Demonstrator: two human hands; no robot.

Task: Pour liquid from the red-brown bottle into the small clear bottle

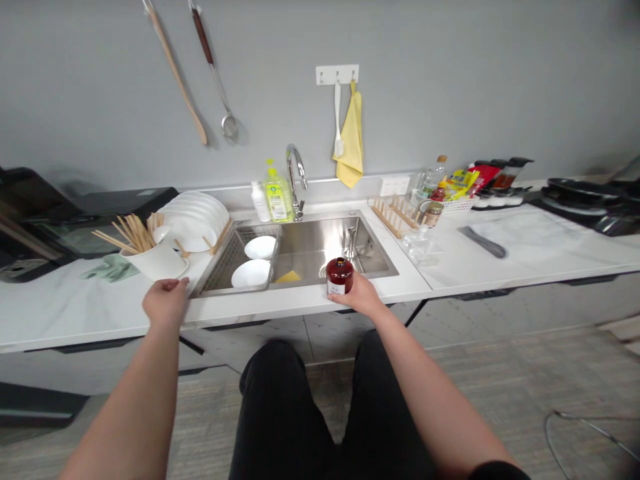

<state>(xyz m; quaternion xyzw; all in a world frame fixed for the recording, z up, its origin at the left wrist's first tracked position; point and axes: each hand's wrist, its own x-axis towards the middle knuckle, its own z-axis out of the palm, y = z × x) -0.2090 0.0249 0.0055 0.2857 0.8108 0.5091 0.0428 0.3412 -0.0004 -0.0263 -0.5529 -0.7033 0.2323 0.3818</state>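
Observation:
My right hand [361, 293] is wrapped round a squat, dark red-brown bottle [341, 272] with a white label and a short, narrow neck. I hold it upright at the front rim of the sink [320, 283]. My left hand [166, 303] is at the counter's front left, its fingers curled together; anything inside them is hidden. Just behind that hand stands a white pot [157, 262] filled with several wooden chopsticks [134, 233]. A grey-green cloth [111, 265] lies to the pot's left.
White bowls [251, 273] sit in a wire basket [227, 263] inside the sink, left of the faucet [295, 173]. Plates [193, 220] stand in a rack behind. To the right are a wooden rack [395, 217], bottles, a clear container [423, 248] and dark tongs [483, 241].

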